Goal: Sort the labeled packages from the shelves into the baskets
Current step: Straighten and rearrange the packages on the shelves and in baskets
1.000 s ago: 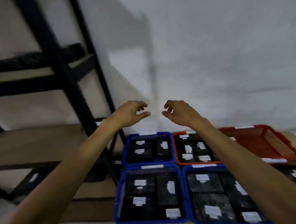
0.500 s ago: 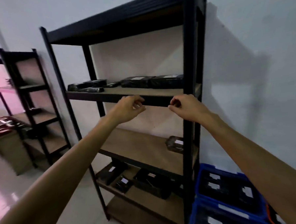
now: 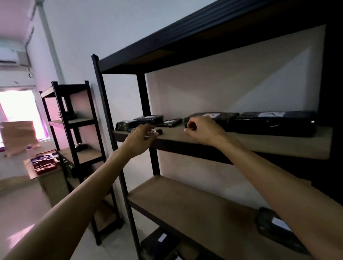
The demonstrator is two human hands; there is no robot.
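Several black labelled packages lie in a row on the upper shelf board (image 3: 247,143) of a black rack. My left hand (image 3: 140,140) reaches over the shelf's front edge, fingers loosely extended, just in front of a small package (image 3: 156,131) and holding nothing. My right hand (image 3: 203,130) hovers with curled fingers before a larger package (image 3: 223,117), empty. A long black package (image 3: 275,122) lies at the right. Another package (image 3: 275,225) sits on the shelf below, partly behind my right forearm. No baskets are in view.
More packages (image 3: 163,247) lie on the lowest visible shelf. A second black rack (image 3: 75,125) stands to the left by the wall. A red basket (image 3: 45,166) sits on a low cabinet near a cardboard box (image 3: 18,136) and a bright window.
My view has swung up and left from the floor baskets to the rack. Both hands have moved closer to the upper shelf and now reach over its front edge.
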